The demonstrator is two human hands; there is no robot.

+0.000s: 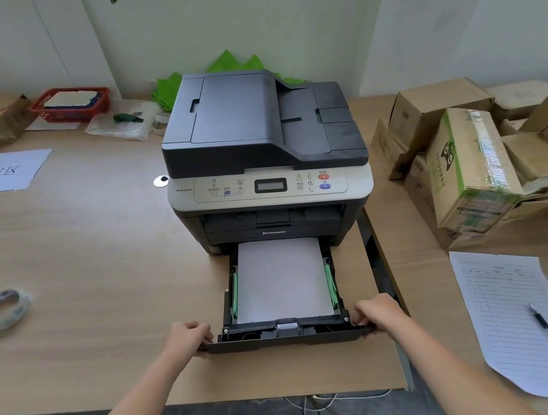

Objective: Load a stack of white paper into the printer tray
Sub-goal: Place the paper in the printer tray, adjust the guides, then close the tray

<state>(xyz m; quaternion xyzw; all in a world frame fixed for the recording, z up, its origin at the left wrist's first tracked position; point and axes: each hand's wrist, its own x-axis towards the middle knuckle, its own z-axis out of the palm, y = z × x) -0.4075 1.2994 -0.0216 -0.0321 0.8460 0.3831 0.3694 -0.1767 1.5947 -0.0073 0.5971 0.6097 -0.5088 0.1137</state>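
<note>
Hands: left hand (188, 338) and right hand (377, 312) gripping front corners of tray (282, 340).
Paper (281, 278): lying flat in tray, 6 o'clock from printer (265, 160).
Handling: probably light, sliding; pushing evenly at both corners.

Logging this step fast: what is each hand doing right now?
Left hand: closed on the left front corner of the paper tray.
Right hand: closed on the tray's right front corner.

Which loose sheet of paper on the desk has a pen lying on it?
The lined form at the right edge, by the cardboard boxes; a black pen lies across it. The sheet with large characters at far left carries none.
</note>
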